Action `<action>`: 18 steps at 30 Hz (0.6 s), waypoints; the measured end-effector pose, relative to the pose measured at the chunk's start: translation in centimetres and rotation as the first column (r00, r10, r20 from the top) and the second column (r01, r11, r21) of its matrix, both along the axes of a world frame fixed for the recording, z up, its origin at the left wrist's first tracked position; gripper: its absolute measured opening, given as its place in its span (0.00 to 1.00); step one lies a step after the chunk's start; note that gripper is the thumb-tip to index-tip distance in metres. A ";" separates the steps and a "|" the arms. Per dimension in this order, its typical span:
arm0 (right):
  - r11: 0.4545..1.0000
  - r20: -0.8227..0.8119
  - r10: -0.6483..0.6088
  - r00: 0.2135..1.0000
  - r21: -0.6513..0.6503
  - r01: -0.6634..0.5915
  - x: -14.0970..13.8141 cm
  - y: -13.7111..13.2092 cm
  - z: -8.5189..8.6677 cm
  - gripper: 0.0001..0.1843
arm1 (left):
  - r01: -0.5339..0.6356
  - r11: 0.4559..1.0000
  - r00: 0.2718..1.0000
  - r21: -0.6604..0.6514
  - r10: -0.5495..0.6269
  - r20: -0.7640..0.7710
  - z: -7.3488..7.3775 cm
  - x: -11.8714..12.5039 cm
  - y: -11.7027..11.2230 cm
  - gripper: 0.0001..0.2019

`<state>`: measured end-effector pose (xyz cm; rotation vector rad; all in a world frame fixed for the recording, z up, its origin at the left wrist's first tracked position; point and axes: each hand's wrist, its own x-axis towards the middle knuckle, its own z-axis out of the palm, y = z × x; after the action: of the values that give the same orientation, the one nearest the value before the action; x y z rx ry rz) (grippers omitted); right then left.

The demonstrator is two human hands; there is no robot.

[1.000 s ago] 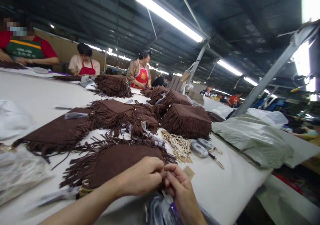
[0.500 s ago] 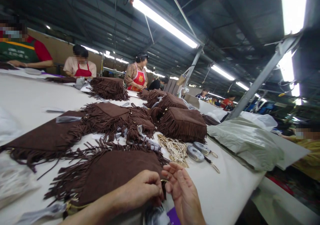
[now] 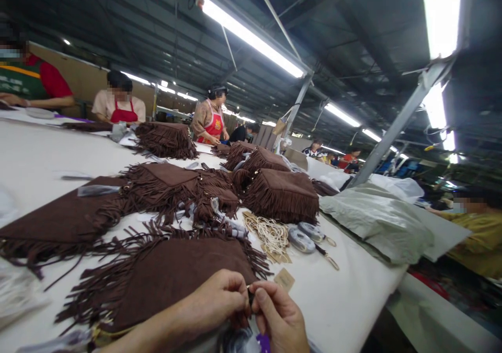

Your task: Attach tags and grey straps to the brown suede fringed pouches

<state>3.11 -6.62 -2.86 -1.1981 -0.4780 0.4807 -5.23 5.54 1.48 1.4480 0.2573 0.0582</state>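
Observation:
A dark brown fringed suede bag (image 3: 184, 269) lies flat in front of me, its fringe spread to the left and back. Over its near right corner my left hand (image 3: 219, 298) is closed in a pinch at a small metal ring (image 3: 248, 288). My right hand (image 3: 278, 314) is also closed, thumb and fingertips pinched together against the left fingertips; what they hold is mostly hidden. Just behind the right hand is a kraft paper tag (image 3: 284, 280). Below the hands show a plastic-wrapped strap (image 3: 235, 340) and a purple piece (image 3: 263, 342).
More fringed bags (image 3: 282, 193) are piled across the white table (image 3: 353, 285). A bundle of cream strings (image 3: 272, 232) lies beside wrapped straps with metal clasps (image 3: 301, 239). A grey-green plastic sheet (image 3: 376, 219) covers the right side. Co-workers (image 3: 212, 115) are at the far side.
My right hand has gone from open fingers to a pinch, meeting the left fingertips. The kraft tag now shows behind it. The whole view has shifted slightly.

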 end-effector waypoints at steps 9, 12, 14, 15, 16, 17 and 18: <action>0.992 -0.128 -0.111 0.986 0.041 0.117 -0.4 -0.5 0.3 0.22 | -0.084 0.993 0.995 -0.086 0.088 0.040 -0.6 0.5 0.7 0.13; 0.992 -0.011 -0.122 0.992 -0.014 0.122 -0.3 -0.8 0.2 0.23 | -0.124 0.989 0.988 -0.082 0.131 0.081 -1.4 0.9 0.3 0.11; 0.992 0.068 -0.118 0.991 -0.043 0.121 -0.1 -0.9 0.0 0.24 | -0.138 0.986 0.983 -0.092 0.148 0.112 -1.8 1.0 0.0 0.12; 0.992 0.099 -0.108 0.989 -0.052 0.113 -0.1 -1.0 -0.1 0.24 | -0.142 0.985 0.981 -0.098 0.153 0.120 -1.9 1.0 -0.2 0.13; 0.993 0.125 -0.094 0.988 -0.059 0.102 0.0 -1.0 -0.2 0.24 | -0.144 0.985 0.980 -0.099 0.156 0.125 -2.0 0.9 -0.3 0.14; 0.994 0.147 -0.080 0.986 -0.064 0.090 0.1 -1.0 -0.3 0.23 | -0.147 0.985 0.979 -0.093 0.159 0.130 -2.0 0.8 -0.4 0.15; 0.994 0.167 -0.070 0.983 -0.067 0.082 0.2 -1.1 -0.5 0.23 | -0.149 0.985 0.978 -0.083 0.159 0.136 -2.0 0.8 -0.5 0.16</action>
<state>3.33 -7.67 -3.34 -1.3289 -0.5573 0.3376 -4.47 5.07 -0.52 1.3429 0.2516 0.2749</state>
